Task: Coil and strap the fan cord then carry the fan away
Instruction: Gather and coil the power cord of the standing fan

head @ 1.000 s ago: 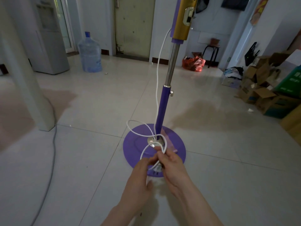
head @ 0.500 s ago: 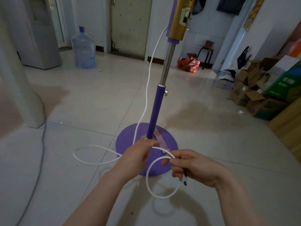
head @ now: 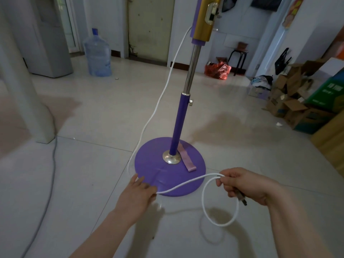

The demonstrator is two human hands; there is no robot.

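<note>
The fan stands ahead of me on a round purple base (head: pixel 149 164), with a purple and chrome pole (head: pixel 179 125) and a gold control housing (head: pixel 203 19) at the top edge; its head is out of view. A white cord (head: pixel 158 101) drops from the housing to the floor left of the base. My left hand (head: pixel 137 194) holds the cord at the base's near edge. My right hand (head: pixel 243 185) grips one hanging loop of cord (head: pixel 219 223) with the plug sticking out below the palm. A pale purple strap (head: pixel 187 161) lies on the base beside the pole.
A white pillar (head: pixel 24 94) stands at the left with a grey cable (head: pixel 50 175) trailing along the floor. A water jug (head: pixel 97 54) and a white cabinet (head: pixel 50 40) are behind. Cardboard boxes (head: pixel 292 105) crowd the right side; a red bag (head: pixel 217 69) and stool (head: pixel 239 58) are by the far wall.
My hands have drawn apart, the right moving right and the left staying by the base. The cord loop that lay on the floor to the left has been pulled in straight.
</note>
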